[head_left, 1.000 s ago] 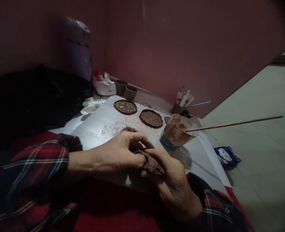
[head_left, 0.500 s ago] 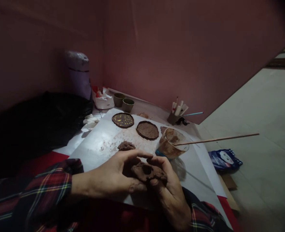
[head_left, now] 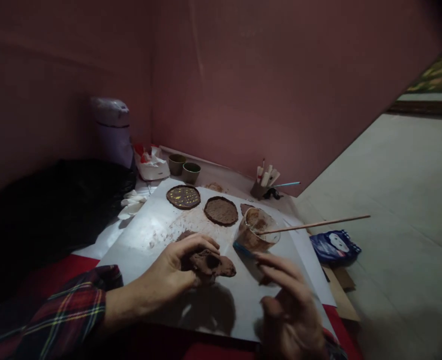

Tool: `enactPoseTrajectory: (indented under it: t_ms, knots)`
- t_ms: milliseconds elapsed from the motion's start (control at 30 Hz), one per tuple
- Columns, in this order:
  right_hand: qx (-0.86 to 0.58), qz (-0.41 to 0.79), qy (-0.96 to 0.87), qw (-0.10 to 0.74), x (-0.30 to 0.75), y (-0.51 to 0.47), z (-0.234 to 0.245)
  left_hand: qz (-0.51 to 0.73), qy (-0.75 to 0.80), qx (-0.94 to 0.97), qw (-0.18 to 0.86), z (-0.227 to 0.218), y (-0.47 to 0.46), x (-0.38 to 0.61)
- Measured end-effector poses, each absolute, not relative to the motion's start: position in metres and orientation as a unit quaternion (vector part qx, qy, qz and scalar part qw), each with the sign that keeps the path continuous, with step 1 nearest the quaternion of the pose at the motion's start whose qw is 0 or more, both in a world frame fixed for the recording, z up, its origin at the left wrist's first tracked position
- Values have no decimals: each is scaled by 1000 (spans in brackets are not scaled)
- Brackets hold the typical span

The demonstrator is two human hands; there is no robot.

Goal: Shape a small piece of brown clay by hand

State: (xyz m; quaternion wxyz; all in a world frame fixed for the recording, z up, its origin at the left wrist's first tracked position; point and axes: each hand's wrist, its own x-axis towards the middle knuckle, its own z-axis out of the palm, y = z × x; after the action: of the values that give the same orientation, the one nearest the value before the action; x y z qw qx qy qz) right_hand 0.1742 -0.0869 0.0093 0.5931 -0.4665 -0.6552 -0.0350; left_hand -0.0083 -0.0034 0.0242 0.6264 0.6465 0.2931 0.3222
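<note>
A lump of brown clay (head_left: 218, 266) with a dark hollow in it is gripped by my left hand (head_left: 172, 265), fingers over the far side and thumb beneath. My right hand (head_left: 290, 300) is apart from the clay, to its right, fingers spread and holding nothing; it is slightly blurred. Just beyond it stands a glass cup (head_left: 256, 235) smeared with brown, a long thin stick (head_left: 318, 224) leaning out over its rim. Another piece of clay (head_left: 185, 235) lies partly hidden behind my left hand.
On the white sheet (head_left: 138, 255) lie a yellow-dotted clay disc (head_left: 183, 197) and a plain rimmed one (head_left: 221, 211). Two small cups (head_left: 191, 173) and a holder of tools (head_left: 259, 189) stand behind. A black bag (head_left: 63, 210) is at left, a blue packet (head_left: 335, 247) at right.
My right hand has let go of the clay and moved away to the right, its fingers opening. My left hand keeps hold of the clay. The view has shifted slightly.
</note>
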Motion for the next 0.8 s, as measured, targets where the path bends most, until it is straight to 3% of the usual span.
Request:
enactPoseTrajectory:
  t_ms: [167, 200, 433, 700, 800]
  knots:
    - [-507, -106, -390, 761, 224, -62, 28, 266, 271, 580, 721, 20, -2, -6]
    - [-516, -76, -360, 774, 235, -56, 28, 267, 266, 577, 725, 19, -2, -5]
    - [-577, 155, -463, 654, 262, -33, 32, 279, 258, 575, 724, 19, -1, -2]
    - [-581, 102, -585, 557, 253, -37, 50, 296, 317, 523, 733, 31, 6, 21]
    - [-557, 132, -593, 566, 255, -37, 50, 304, 316, 535, 722, 28, 13, 30]
